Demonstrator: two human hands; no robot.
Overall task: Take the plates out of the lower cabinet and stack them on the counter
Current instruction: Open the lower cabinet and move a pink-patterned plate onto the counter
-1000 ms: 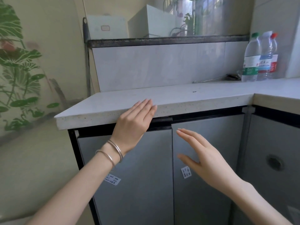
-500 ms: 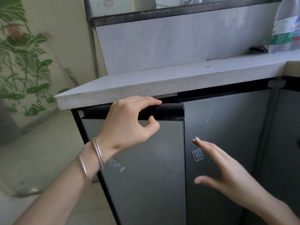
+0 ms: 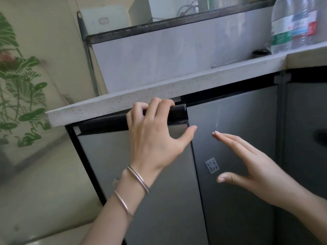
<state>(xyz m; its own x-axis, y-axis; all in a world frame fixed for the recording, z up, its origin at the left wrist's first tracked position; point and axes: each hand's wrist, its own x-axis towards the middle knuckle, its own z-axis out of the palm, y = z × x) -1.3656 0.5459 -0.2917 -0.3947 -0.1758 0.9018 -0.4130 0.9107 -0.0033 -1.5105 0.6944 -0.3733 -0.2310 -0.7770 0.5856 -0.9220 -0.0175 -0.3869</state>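
1. Grips the black handle rail [image 3: 106, 123] along the top of the left cabinet door [image 3: 106, 165] with the left hand [image 3: 155, 131], fingers hooked over the rail's upper edge, thumb spread to the right across the door face
2. Wears two thin silver bangles [image 3: 139, 179] on the left wrist
3. Holds the right hand [image 3: 247, 165] flat and relaxed in front of the right cabinet door [image 3: 235, 121], fingers straight and close together, thumb apart below them, gripping nothing; cannot tell whether the fingertips touch the door
4. Finds the lower cabinet [image 3: 177, 218] directly under the pale speckled counter [image 3: 141, 98], whose front edge runs just above the left fingers
5. Shows the left door's top right corner standing slightly proud of the right door
6. Hides the cabinet's inside behind both grey doors, so cannot tell where the plates lie
7. Has water bottles [image 3: 292, 27] at the far right back of the counter, a small sticker [image 3: 212, 165] on the right door, and a green leaf pattern [image 3: 21, 85] on the wall at left
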